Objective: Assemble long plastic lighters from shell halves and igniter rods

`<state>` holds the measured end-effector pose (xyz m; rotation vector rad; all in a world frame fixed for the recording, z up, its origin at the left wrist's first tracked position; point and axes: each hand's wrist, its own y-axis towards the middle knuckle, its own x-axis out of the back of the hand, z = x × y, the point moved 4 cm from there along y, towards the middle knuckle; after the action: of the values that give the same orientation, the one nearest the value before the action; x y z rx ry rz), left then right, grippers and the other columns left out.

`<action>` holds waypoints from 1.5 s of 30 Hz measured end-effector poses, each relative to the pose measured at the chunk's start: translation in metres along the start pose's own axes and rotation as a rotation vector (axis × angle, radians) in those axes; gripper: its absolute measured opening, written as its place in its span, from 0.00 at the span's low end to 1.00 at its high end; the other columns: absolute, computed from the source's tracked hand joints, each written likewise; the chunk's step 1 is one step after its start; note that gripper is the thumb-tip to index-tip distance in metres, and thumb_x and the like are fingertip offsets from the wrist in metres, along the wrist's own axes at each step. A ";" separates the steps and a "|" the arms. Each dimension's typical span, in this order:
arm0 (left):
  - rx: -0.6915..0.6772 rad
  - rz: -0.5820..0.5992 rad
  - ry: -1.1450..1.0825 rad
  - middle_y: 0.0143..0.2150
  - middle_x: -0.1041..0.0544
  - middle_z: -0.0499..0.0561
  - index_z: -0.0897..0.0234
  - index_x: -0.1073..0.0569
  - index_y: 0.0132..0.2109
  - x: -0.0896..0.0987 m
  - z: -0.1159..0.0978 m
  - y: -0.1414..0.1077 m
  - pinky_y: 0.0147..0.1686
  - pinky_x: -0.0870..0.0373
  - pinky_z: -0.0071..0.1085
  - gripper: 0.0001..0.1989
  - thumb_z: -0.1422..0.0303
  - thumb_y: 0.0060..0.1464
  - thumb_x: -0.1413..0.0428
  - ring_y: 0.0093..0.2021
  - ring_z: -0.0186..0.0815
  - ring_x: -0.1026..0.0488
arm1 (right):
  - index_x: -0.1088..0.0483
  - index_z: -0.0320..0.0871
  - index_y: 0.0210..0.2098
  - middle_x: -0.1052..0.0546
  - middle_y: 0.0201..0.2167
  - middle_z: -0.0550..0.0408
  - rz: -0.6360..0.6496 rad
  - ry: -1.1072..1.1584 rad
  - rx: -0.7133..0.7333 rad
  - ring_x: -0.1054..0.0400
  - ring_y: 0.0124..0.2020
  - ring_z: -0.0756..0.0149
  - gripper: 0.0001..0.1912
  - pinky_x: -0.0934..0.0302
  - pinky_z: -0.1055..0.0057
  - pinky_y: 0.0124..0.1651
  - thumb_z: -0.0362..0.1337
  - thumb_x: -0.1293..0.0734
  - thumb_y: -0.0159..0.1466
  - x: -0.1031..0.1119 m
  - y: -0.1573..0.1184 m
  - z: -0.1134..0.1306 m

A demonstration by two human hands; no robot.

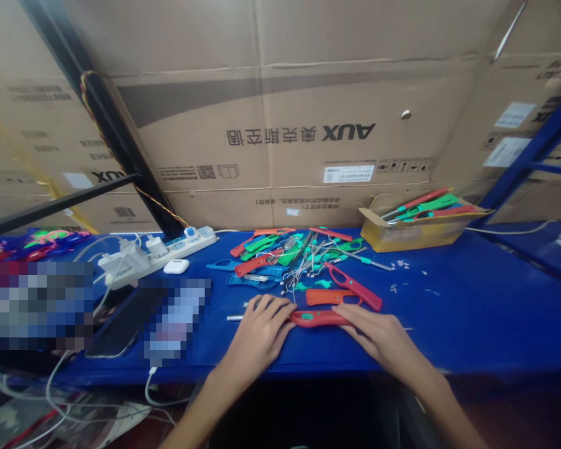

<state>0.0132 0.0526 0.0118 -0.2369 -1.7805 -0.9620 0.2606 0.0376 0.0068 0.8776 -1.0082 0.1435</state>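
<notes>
A red long-necked lighter (pixel 318 318) with a green button lies level between my hands, close to the table's front edge. My left hand (pixel 267 321) is closed round its neck end, and a metal tube sticks out on the far left of that hand. Closed on the red handle's other end is my right hand (pixel 373 325). Just behind them lie an orange handle shell (pixel 327 297) and a dark red handle shell (pixel 355 287). Farther back is a heap of lighter parts (pixel 303 252): handle shells, metal tubes, thin wires and green pieces.
A yellow-sided carton (pixel 411 232) full of lighters stands at the back right. On the left are a power strip (pixel 168 252) with chargers, a white earphone case (pixel 176 267), a dark phone (pixel 126 321) and cables. Large cardboard boxes (pixel 299 93) wall off the back.
</notes>
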 end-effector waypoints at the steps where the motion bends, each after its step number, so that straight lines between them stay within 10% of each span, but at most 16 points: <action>1: -0.015 -0.003 0.007 0.51 0.20 0.55 0.62 0.25 0.57 -0.001 0.000 0.000 0.52 0.32 0.45 0.12 0.70 0.72 0.49 0.50 0.44 0.26 | 0.25 0.47 0.58 0.17 0.51 0.50 -0.014 0.010 0.012 0.19 0.49 0.59 0.18 0.23 0.67 0.49 0.30 0.36 0.71 0.001 0.000 0.001; 25: -0.138 -0.142 0.034 0.47 0.18 0.53 0.65 0.26 0.57 0.007 -0.012 -0.004 0.55 0.33 0.44 0.12 0.72 0.72 0.49 0.44 0.41 0.26 | 0.24 0.44 0.52 0.18 0.45 0.48 0.052 -0.119 0.002 0.18 0.39 0.61 0.26 0.23 0.68 0.38 0.54 0.44 0.75 -0.002 0.003 0.003; 32: 0.039 0.038 0.027 0.61 0.24 0.57 0.60 0.34 0.65 0.033 0.021 -0.015 0.56 0.33 0.46 0.23 0.59 0.69 0.43 0.58 0.48 0.28 | 0.22 0.42 0.49 0.17 0.45 0.47 -0.018 -0.174 -0.014 0.19 0.37 0.62 0.27 0.25 0.71 0.35 0.54 0.44 0.76 0.005 0.005 0.005; 37: 0.115 0.127 -0.032 0.51 0.21 0.52 0.59 0.28 0.55 0.048 0.047 -0.030 0.51 0.30 0.43 0.12 0.61 0.69 0.43 0.50 0.44 0.24 | 0.23 0.42 0.50 0.18 0.46 0.47 -0.007 -0.181 -0.027 0.19 0.37 0.62 0.26 0.25 0.69 0.35 0.53 0.44 0.76 0.004 0.004 0.004; 45: 0.010 0.165 -0.012 0.47 0.20 0.51 0.61 0.26 0.51 0.039 0.036 -0.022 0.54 0.36 0.44 0.11 0.65 0.75 0.53 0.48 0.43 0.26 | 0.24 0.42 0.50 0.18 0.45 0.49 -0.039 -0.171 -0.016 0.19 0.37 0.62 0.23 0.26 0.70 0.33 0.52 0.42 0.75 0.007 0.007 0.007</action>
<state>-0.0414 0.0530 0.0299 -0.3775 -1.7467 -0.8355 0.2566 0.0353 0.0181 0.9057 -1.1486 0.0272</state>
